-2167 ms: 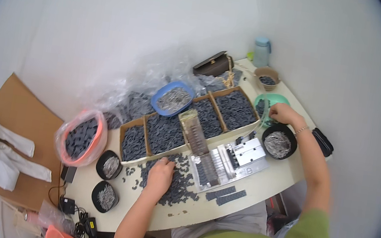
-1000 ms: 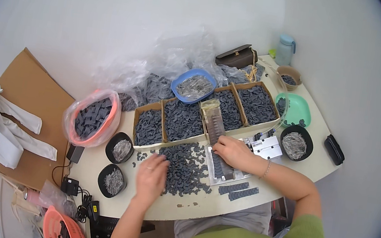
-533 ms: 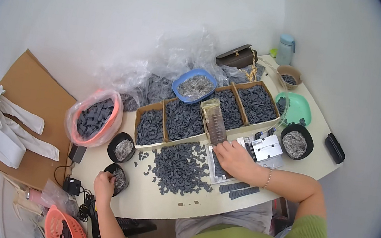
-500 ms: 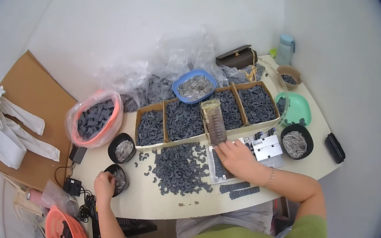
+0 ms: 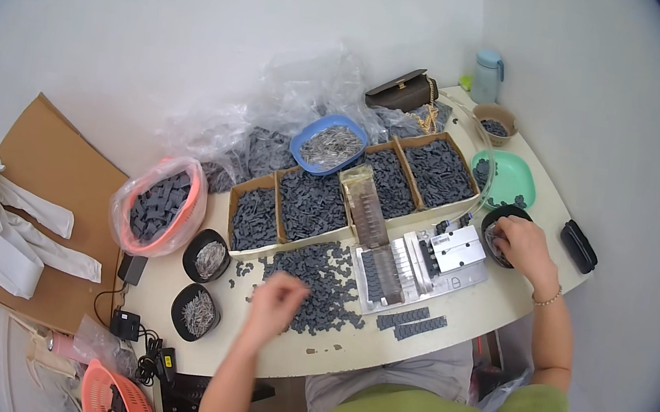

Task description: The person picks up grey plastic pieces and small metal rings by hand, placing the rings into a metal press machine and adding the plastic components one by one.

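My left hand [image 5: 277,305] hovers over the left side of a loose pile of small dark grey curved parts [image 5: 323,307], its fingers drawn together; anything between them is too small to make out. At the right, my right hand [image 5: 524,248] dips into a black bowl [image 5: 492,222] of thin metal pins, fingertips bent together and partly hidden. Between the hands lies a metal fixture [image 5: 460,249] with a slotted plate holding rows of grey parts. A clear ribbed tray [image 5: 366,205] leans at its back left. Joined strips of grey parts [image 5: 419,328] lie before the fixture.
Behind the pile stands a divided cardboard box [image 5: 309,241] full of grey parts, with a blue tray [image 5: 297,150] of pins on it. Two black bowls [image 5: 195,312] of pins sit at the left near a pink basket [image 5: 199,212]. A green tray [image 5: 522,179] is at far right.
My left hand has left the near left black bowl and moved right to the pile. My right hand has gone from the fixture to the right black bowl.
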Demonstrator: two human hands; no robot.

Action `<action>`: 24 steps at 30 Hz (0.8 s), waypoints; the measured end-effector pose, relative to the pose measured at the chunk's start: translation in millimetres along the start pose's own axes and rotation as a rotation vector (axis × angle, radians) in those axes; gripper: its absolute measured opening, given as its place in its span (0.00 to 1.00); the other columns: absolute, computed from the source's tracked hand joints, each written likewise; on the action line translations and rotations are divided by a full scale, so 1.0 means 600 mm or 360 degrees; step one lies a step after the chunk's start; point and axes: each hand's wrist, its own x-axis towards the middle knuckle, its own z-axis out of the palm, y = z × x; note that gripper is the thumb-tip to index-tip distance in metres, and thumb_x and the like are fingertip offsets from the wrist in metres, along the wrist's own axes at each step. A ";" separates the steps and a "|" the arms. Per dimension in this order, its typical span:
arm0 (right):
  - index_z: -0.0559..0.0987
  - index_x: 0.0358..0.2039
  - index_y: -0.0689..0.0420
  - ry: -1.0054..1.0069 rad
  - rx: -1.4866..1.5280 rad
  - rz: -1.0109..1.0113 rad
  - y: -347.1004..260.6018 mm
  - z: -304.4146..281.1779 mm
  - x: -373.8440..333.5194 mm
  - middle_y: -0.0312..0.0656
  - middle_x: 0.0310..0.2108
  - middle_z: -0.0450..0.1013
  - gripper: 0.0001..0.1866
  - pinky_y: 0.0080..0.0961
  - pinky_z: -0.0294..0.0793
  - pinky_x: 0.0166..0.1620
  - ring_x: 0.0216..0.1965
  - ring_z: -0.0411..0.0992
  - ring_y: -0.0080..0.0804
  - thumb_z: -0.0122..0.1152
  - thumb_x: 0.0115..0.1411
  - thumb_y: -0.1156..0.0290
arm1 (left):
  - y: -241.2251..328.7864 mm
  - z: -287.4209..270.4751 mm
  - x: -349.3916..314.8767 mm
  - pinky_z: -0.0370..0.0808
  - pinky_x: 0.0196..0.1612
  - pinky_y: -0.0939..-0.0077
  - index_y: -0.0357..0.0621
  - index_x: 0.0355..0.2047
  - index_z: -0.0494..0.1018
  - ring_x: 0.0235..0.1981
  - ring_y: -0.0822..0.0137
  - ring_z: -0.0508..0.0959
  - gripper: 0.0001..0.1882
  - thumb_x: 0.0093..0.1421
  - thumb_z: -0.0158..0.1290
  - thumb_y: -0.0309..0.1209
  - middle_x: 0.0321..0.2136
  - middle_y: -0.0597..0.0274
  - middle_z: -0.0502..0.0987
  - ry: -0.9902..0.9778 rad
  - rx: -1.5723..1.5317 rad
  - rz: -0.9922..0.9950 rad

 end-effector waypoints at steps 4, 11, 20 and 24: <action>0.78 0.25 0.56 0.0115 0.0006 0.0038 0.002 0.004 0.000 0.42 0.25 0.73 0.04 0.37 0.73 0.35 0.32 0.74 0.42 0.64 0.48 0.72 | 0.052 0.135 0.033 0.74 0.36 0.71 0.40 0.28 0.76 0.32 0.63 0.78 0.04 0.51 0.61 0.22 0.30 0.60 0.78 -0.0197 -0.0129 0.0356; 0.77 0.22 0.58 0.0173 -0.0134 0.0072 0.016 -0.015 -0.022 0.42 0.23 0.72 0.06 0.37 0.72 0.34 0.30 0.72 0.41 0.64 0.49 0.70 | 0.066 0.171 0.035 0.68 0.43 0.63 0.44 0.32 0.78 0.42 0.58 0.74 0.10 0.46 0.62 0.26 0.38 0.62 0.76 -0.0040 0.0541 0.0842; 0.76 0.24 0.56 0.0380 0.0520 -0.0770 -0.138 0.015 0.005 0.40 0.26 0.69 0.05 0.33 0.71 0.34 0.33 0.70 0.39 0.62 0.45 0.73 | 0.077 0.173 -0.005 0.66 0.50 0.60 0.40 0.39 0.76 0.49 0.54 0.71 0.16 0.48 0.61 0.30 0.43 0.55 0.74 -0.0103 0.0756 0.0955; 0.75 0.22 0.56 0.0290 0.0342 -0.1199 -0.196 0.085 0.001 0.37 0.26 0.68 0.04 0.28 0.69 0.36 0.33 0.69 0.33 0.59 0.44 0.70 | 0.090 0.154 -0.005 0.66 0.50 0.59 0.40 0.40 0.75 0.48 0.52 0.72 0.19 0.46 0.62 0.31 0.44 0.54 0.73 -0.0070 0.0713 0.0855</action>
